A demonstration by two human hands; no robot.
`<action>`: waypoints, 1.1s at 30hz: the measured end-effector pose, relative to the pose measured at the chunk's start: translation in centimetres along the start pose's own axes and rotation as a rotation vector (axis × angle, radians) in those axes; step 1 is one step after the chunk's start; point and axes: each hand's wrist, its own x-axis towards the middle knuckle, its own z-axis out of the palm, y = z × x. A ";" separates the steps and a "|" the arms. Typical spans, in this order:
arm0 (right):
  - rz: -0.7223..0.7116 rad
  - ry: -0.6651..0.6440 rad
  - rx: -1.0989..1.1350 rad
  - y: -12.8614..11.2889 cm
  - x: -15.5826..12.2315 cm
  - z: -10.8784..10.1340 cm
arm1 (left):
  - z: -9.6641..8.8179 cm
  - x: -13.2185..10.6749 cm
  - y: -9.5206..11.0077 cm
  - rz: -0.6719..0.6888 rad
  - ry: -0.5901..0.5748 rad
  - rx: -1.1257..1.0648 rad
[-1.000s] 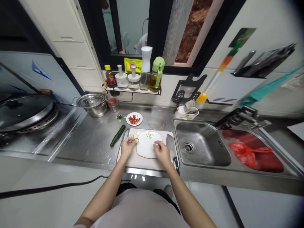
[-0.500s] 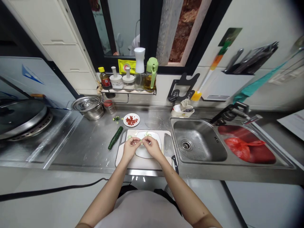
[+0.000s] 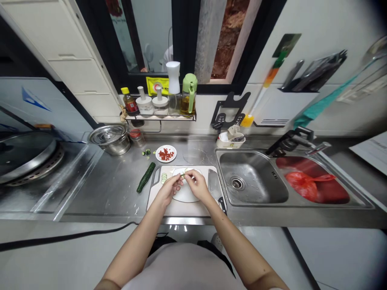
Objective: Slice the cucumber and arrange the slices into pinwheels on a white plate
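Observation:
Over a white plate [image 3: 186, 197], my hands meet at a thin green-edged cucumber slice [image 3: 182, 175]. My right hand [image 3: 197, 184] pinches it from the right. My left hand [image 3: 171, 189] is closed at its other side, fingers curled and thumb up. The plate lies on a pale cutting board [image 3: 172, 210]. Cucumber slices [image 3: 163, 178] rest in a row on the board by my left hand, and a few more show on the plate's far part, partly hidden by my fingers. A knife [image 3: 214, 183] lies along the board's right side, its black handle toward me.
A whole cucumber [image 3: 146, 177] lies left of the board. Behind are a small plate of chopped red pieces [image 3: 166, 154], cucumber scraps [image 3: 147, 152], a lidded steel pot [image 3: 113, 141] and a red-lidded jar [image 3: 137, 137]. To the right is a double sink [image 3: 254, 177] with a red bag [image 3: 302, 185].
My left hand has turned and dropped slightly back toward me, uncovering the slices on the board. My right hand still pinches at the slice. The view has shifted a little.

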 end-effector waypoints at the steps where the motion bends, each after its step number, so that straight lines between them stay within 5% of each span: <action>1: -0.020 -0.012 -0.009 -0.1 0.0 -0.2 | 0.0 0.1 0.1 0.004 -0.006 -0.013; 21: -0.113 -0.167 -0.088 -0.8 -0.2 -1.7 | -0.3 0.2 0.5 0.192 0.050 0.169; 33: -0.054 -0.130 -0.045 -0.7 -0.7 -1.4 | 1.4 -0.7 0.3 0.290 0.159 0.163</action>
